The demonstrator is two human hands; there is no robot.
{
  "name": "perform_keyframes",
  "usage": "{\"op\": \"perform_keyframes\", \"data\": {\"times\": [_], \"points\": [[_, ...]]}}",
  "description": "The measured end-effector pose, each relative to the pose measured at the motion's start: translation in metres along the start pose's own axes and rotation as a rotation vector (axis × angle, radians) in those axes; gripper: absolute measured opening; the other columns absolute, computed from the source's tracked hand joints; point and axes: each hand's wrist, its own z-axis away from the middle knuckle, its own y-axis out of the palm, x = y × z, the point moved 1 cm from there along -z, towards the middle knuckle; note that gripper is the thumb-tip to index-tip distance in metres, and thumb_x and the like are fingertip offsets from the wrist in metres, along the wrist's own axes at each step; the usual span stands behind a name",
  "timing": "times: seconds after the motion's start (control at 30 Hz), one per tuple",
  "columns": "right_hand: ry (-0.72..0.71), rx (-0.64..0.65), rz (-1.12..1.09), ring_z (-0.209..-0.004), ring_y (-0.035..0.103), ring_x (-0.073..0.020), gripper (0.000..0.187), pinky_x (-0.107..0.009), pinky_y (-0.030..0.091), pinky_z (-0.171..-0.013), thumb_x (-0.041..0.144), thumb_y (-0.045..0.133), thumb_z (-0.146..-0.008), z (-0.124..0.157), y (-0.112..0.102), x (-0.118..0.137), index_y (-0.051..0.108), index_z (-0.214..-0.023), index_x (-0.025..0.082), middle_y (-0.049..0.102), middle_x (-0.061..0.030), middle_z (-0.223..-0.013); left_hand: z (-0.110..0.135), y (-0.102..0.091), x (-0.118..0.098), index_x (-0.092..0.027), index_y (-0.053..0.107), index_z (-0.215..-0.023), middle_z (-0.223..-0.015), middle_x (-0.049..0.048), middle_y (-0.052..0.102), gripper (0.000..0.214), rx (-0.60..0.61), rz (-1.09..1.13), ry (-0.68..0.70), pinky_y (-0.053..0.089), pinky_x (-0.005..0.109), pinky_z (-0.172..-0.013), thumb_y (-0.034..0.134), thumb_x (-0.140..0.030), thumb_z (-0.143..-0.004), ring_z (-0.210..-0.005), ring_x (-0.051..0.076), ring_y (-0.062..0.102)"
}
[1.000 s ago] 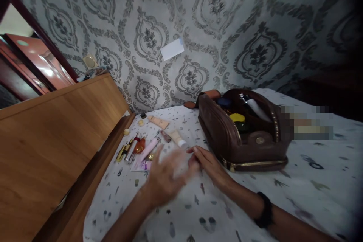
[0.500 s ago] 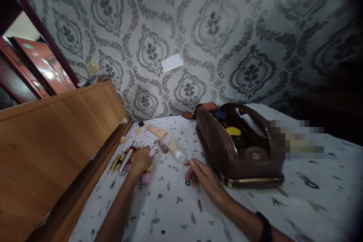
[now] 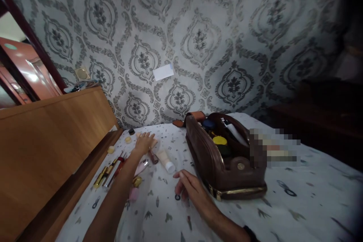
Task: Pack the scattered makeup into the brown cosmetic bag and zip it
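My left hand (image 3: 144,144) is spread over a peach tube (image 3: 154,142) and covers most of it. Its fingers look stretched out, though their contact with the tube is hidden. Close by lie a small brownish-pink tube (image 3: 153,157) and a beige tube with a white cap (image 3: 165,160). Under and beside my left forearm are several slim cosmetic tubes (image 3: 112,172), a gold-coloured item (image 3: 137,181) and a pink item (image 3: 133,194). My right hand (image 3: 190,189) hovers or rests near the white cap, fingers loosely bent and apart, holding nothing.
A brown leather bag (image 3: 202,151) stands unzipped on the right, with a yellow-lidded container (image 3: 220,141) and other items inside. Small jars (image 3: 128,140) lie toward the wall. A wooden headboard (image 3: 56,132) borders the patterned sheet (image 3: 159,219) on the left.
My left hand has moved from the cosmetics on the left up to the peach tube, uncovering a pink tube and the gold item. My right hand stays nearly still. The view has shifted slightly.
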Motion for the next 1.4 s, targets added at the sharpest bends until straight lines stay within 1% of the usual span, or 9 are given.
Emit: {"op": "perform_keyframes", "data": {"times": [0.13, 0.23, 0.5, 0.6, 0.83, 1.03, 1.2, 1.27, 1.4], "points": [[0.009, -0.002, -0.010, -0.053, 0.054, -0.0156, 0.054, -0.027, 0.042, -0.050, 0.074, 0.046, -0.082, -0.001, 0.000, -0.002, 0.057, -0.086, 0.021, 0.060, -0.0002, -0.061, -0.013, 0.009, -0.002, -0.023, 0.058, -0.119, -0.129, 0.0107, 0.061, 0.030, 0.041, -0.025, 0.056, 0.043, 0.041, -0.104, 0.050, -0.014, -0.092, -0.129, 0.026, 0.050], [0.011, 0.004, -0.009, -0.054, 0.055, -0.0161, 0.055, -0.028, 0.042, -0.051, 0.074, 0.046, -0.083, -0.001, -0.001, -0.004, 0.058, -0.087, 0.021, 0.060, -0.0006, -0.062, -0.011, 0.013, 0.005, -0.022, 0.058, -0.117, -0.122, 0.0122, 0.063, 0.028, 0.022, -0.024, 0.037, 0.045, 0.039, -0.099, 0.048, -0.014, -0.092, -0.121, 0.026, 0.055], [0.001, -0.005, 0.014, -0.056, 0.057, -0.0170, 0.060, -0.029, 0.044, -0.052, 0.077, 0.048, -0.080, -0.002, -0.002, -0.004, 0.062, -0.090, 0.020, 0.062, -0.0017, -0.062, 0.030, 0.013, 0.064, -0.019, 0.053, -0.126, -0.114, 0.0139, 0.068, 0.035, -0.129, 0.013, -0.217, 0.048, 0.036, -0.090, 0.032, -0.018, -0.099, -0.109, 0.026, 0.063], [0.000, -0.005, 0.027, -0.054, 0.056, -0.0163, 0.062, -0.029, 0.043, -0.051, 0.079, 0.047, -0.080, -0.002, -0.001, -0.004, 0.062, -0.089, 0.019, 0.062, -0.0019, -0.061, 0.043, 0.017, 0.076, -0.020, 0.052, -0.132, -0.127, 0.0122, 0.064, 0.041, -0.147, 0.022, -0.235, 0.046, 0.033, -0.097, 0.034, -0.012, -0.096, -0.118, 0.023, 0.060], [-0.014, 0.013, 0.019, -0.056, 0.056, -0.0158, 0.057, -0.028, 0.044, -0.053, 0.075, 0.048, -0.083, 0.002, 0.001, 0.001, 0.061, -0.090, 0.019, 0.062, -0.0011, -0.063, 0.026, 0.030, 0.057, -0.021, 0.041, -0.147, -0.155, 0.0090, 0.043, 0.067, -0.113, 0.018, -0.057, 0.030, 0.035, -0.117, 0.040, 0.002, -0.084, -0.144, 0.020, 0.035], [-0.026, 0.021, 0.012, -0.053, 0.053, -0.0134, 0.058, -0.026, 0.042, -0.052, 0.075, 0.043, -0.085, 0.004, 0.003, -0.001, 0.059, -0.091, 0.019, 0.061, -0.0003, -0.063, 0.004, 0.033, 0.033, -0.019, 0.061, -0.126, -0.131, 0.0138, 0.063, 0.046, -0.043, 0.014, 0.087, 0.039, 0.043, -0.109, 0.047, -0.003, -0.084, -0.133, 0.026, 0.048], [-0.009, 0.010, 0.041, -0.048, 0.048, -0.0105, 0.058, -0.023, 0.038, -0.048, 0.072, 0.038, -0.088, 0.003, 0.003, -0.007, 0.058, -0.091, 0.017, 0.059, 0.0008, -0.061, 0.010, 0.030, 0.037, -0.015, 0.062, -0.119, -0.118, 0.0163, 0.069, 0.040, -0.052, 0.011, 0.101, 0.047, 0.043, -0.099, 0.047, -0.006, -0.083, -0.120, 0.030, 0.059], [0.004, 0.006, 0.034, -0.047, 0.047, -0.0096, 0.054, -0.022, 0.037, -0.047, 0.067, 0.038, -0.090, 0.003, 0.003, -0.009, 0.058, -0.093, 0.017, 0.058, 0.0014, -0.060, 0.017, 0.030, 0.045, -0.015, 0.060, -0.121, -0.124, 0.0170, 0.067, 0.037, -0.099, 0.033, 0.079, 0.048, 0.042, -0.097, 0.044, -0.013, -0.088, -0.119, 0.030, 0.060], [0.003, 0.007, 0.021, -0.045, 0.045, -0.0086, 0.047, -0.020, 0.037, -0.046, 0.060, 0.038, -0.094, 0.003, 0.004, -0.009, 0.058, -0.092, 0.017, 0.057, 0.0027, -0.059, 0.039, 0.027, 0.054, -0.015, 0.057, -0.122, -0.120, 0.0160, 0.068, 0.037, -0.479, 0.251, 0.054, 0.052, 0.042, -0.093, 0.040, -0.030, -0.093, -0.109, 0.030, 0.065]]}}
